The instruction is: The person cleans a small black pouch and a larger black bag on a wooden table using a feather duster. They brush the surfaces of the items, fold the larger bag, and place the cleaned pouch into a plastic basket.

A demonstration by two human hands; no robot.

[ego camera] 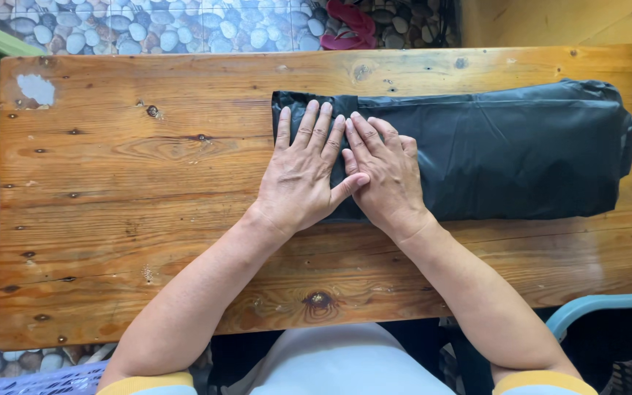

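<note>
Wooden table over pebble floor; both hands flat on black plastic bag.

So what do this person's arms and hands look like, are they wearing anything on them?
Both the left hand and the right hand are bare: no gloves, rings or watch show. The forearms are uncovered too. Short sleeves in a pale fabric end in a yellow-orange band near each elbow.

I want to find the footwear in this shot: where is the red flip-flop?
The red flip-flop lies at the top centre of the head view, on the pebble floor beyond the far edge of the wooden table.
</note>
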